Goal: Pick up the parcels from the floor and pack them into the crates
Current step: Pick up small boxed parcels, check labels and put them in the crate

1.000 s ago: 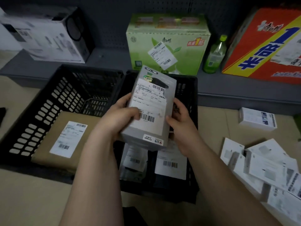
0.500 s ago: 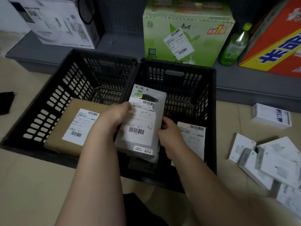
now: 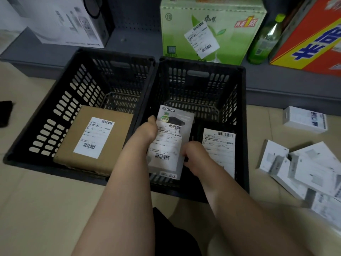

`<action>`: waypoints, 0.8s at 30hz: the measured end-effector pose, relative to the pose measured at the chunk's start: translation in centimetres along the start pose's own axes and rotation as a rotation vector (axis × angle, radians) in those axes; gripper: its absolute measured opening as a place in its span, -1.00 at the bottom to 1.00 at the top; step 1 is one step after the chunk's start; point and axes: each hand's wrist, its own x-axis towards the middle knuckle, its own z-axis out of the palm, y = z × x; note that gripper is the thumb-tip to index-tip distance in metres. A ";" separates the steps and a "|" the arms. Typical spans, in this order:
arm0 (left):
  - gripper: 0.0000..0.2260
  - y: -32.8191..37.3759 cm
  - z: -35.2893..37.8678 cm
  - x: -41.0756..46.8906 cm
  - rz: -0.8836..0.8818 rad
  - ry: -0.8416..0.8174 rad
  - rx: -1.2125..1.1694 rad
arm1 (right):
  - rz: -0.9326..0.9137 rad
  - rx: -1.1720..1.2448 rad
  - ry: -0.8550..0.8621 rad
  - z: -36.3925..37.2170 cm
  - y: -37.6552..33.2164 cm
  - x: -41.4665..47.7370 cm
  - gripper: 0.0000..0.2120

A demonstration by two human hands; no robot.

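Head view: your left hand (image 3: 146, 131) and right hand (image 3: 192, 154) both grip the grey parcel (image 3: 172, 145) by its long edges, low inside the right crate (image 3: 242, 117), beside a white-labelled parcel (image 3: 219, 143).

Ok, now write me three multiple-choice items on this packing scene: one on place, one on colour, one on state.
1. Where does the brown parcel lie? A in the left crate; B on the floor; C on the shelf.
2. What colour is the bottle? A red; B green; C blue.
3. The grey parcel is: A lying loose; B under a carton; C gripped on both sides.
Answers: A, it sits inside that crate's walls; B, body and cap are green; C, the left hand and right hand grip its edges.
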 end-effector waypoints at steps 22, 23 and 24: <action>-0.70 8.0 6.8 -5.2 0.188 -0.466 -0.884 | -0.661 0.167 0.023 -11.0 -5.0 -3.1 -0.45; -0.68 9.1 8.2 -6.0 0.241 -0.504 -0.873 | -0.723 0.224 0.065 -13.2 -5.7 -3.6 -0.48; -0.67 10.0 9.5 -6.6 0.286 -0.533 -0.857 | -0.773 0.262 0.098 -15.4 -6.3 -4.1 -0.49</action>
